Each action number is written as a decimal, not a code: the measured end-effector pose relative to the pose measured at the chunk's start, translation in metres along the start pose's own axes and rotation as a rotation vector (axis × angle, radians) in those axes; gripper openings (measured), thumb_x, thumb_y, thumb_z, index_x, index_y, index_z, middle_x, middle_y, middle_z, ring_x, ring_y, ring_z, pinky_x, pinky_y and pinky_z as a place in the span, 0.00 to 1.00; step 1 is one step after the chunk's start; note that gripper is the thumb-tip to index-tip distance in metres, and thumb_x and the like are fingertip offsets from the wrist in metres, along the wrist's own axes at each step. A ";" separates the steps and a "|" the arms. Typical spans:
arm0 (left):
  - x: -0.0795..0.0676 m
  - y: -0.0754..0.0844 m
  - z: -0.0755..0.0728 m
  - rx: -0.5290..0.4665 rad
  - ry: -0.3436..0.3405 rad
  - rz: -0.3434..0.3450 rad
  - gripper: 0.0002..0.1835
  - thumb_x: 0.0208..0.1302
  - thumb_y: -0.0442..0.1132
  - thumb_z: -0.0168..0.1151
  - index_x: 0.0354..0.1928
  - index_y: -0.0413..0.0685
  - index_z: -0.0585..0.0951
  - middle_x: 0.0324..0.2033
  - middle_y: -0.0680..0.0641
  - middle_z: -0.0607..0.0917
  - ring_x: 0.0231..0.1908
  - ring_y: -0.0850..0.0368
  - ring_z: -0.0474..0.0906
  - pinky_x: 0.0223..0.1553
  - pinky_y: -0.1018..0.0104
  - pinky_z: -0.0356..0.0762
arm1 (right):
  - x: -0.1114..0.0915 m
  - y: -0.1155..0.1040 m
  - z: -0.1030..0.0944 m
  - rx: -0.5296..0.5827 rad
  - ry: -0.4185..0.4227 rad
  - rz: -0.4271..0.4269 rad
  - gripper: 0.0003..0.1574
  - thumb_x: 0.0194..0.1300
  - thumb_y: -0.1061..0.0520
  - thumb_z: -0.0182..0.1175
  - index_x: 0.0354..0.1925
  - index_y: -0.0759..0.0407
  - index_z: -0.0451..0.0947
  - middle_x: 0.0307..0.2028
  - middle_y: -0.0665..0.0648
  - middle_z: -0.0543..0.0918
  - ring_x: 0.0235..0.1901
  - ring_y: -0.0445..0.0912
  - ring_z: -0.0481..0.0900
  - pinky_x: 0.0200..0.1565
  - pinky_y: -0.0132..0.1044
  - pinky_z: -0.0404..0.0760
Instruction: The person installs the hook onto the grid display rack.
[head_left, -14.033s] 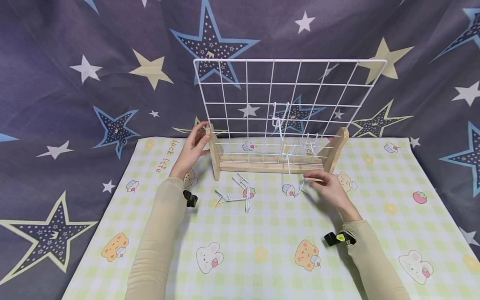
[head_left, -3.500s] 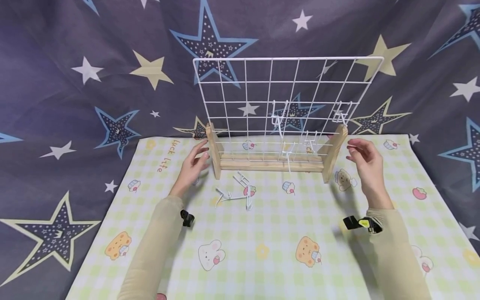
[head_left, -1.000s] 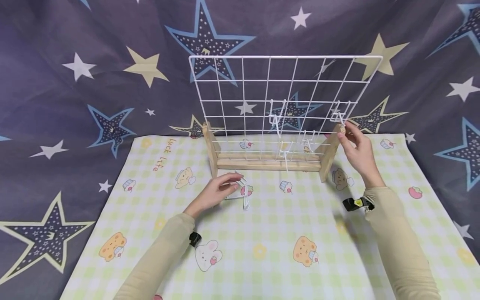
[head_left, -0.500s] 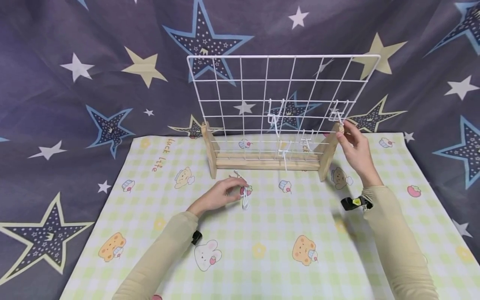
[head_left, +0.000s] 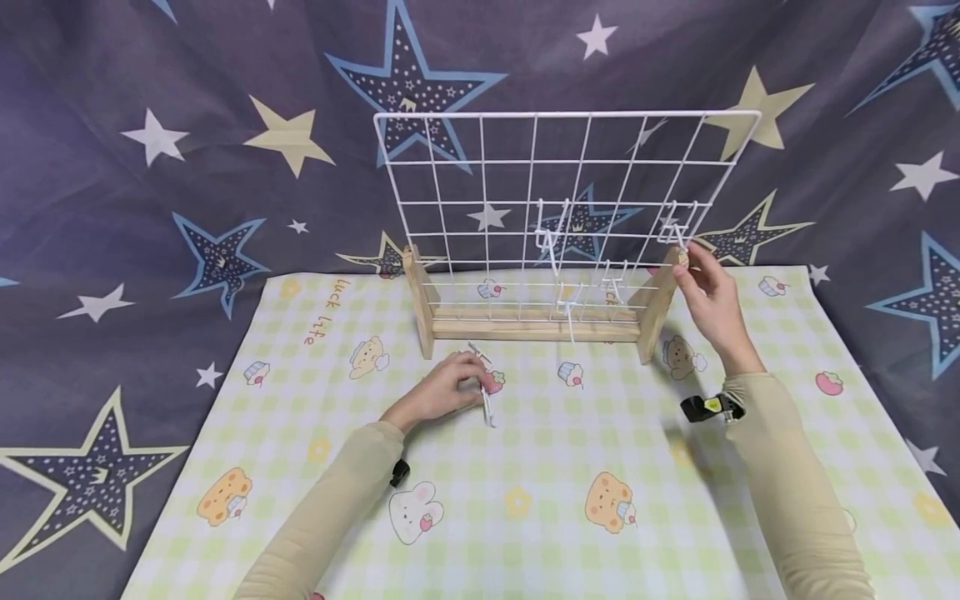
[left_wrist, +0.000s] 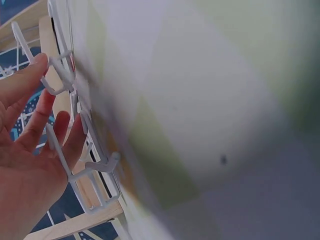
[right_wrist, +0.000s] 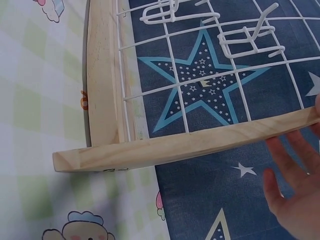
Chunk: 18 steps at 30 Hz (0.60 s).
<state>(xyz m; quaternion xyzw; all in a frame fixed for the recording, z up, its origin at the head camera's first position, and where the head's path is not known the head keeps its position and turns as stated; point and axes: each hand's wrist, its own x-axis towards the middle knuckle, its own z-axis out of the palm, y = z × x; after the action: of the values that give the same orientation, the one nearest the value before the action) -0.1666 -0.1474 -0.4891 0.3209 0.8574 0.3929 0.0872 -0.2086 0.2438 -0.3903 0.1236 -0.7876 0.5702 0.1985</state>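
Wire grid, white, one: centre of the head frame, upright, in a pale wooden stand with a plank base and an upright at each end. Hung on it, white wire hooks, four: one at the panel's middle, one at its right side, one low at centre right, one low at right. Loose white hooks, below the stand and left of frame centre, beneath the left hand, partly hidden by it. The left hand's thumb and fingertips pinch one loose hook, at left of the left wrist frame; a second loose hook lies below it there, close to the palm, contact uncertain. Right hand, one: right of the head frame, gripping the top of the stand's right upright, thumb on the near face, fingers passing behind. Sleeves, beige, two; black wrist device at each cuff. Counter, covered in green-and-white checked cloth printed with cartoon animals, cupcakes and strawberries. Backdrop, dark fabric, patterned with blue, white and cream stars, filling the upper frame.
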 end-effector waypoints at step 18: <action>-0.005 0.003 -0.001 -0.114 0.130 0.020 0.06 0.56 0.31 0.71 0.35 0.45 0.87 0.35 0.53 0.86 0.39 0.61 0.80 0.48 0.65 0.80 | 0.000 0.000 0.001 0.027 0.009 0.026 0.24 0.70 0.71 0.50 0.63 0.79 0.63 0.48 0.45 0.73 0.42 0.30 0.75 0.47 0.20 0.74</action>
<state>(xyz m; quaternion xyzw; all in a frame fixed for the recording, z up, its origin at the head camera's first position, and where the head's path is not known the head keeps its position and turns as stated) -0.1617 -0.1492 -0.4868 0.2980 0.8341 0.4619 0.0456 -0.2085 0.2430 -0.3906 0.1136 -0.7805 0.5837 0.1929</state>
